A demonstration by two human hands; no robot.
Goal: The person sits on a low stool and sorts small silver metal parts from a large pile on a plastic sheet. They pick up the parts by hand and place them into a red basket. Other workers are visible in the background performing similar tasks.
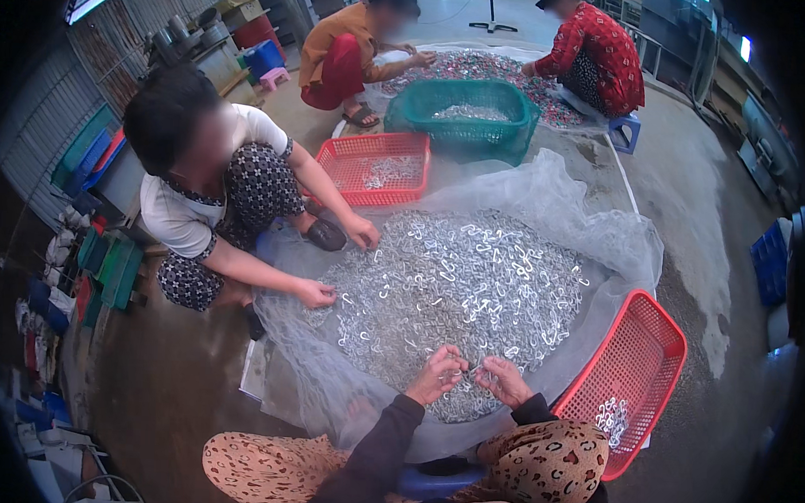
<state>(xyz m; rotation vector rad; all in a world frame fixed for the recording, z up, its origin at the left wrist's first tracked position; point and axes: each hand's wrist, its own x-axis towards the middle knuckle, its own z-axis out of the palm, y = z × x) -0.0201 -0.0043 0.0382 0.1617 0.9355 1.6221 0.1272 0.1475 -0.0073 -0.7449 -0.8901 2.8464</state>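
A broad heap of small silvery metal hooks (454, 289) lies on a sheet of white netting in front of me, some of them bright and curved. Over the near edge of the heap, my left hand (439, 375) has its fingertips pinched together; what is in them is too small to make out. Close beside it on the right, my right hand (502, 382) pinches what looks like one small metal hook. The fingertips of both hands nearly meet. To the right of my knee, a red plastic basket (633, 370) holds a small cluster of white, curved hooks.
White netting (546, 190) bunches up around the heap. A co-worker (209, 192) squats at the left, hands at the heap's edge. Beyond stand another red basket (348, 152) and a green basket (505, 100). Two more people squat by a multicoloured heap (480, 63) at the back.
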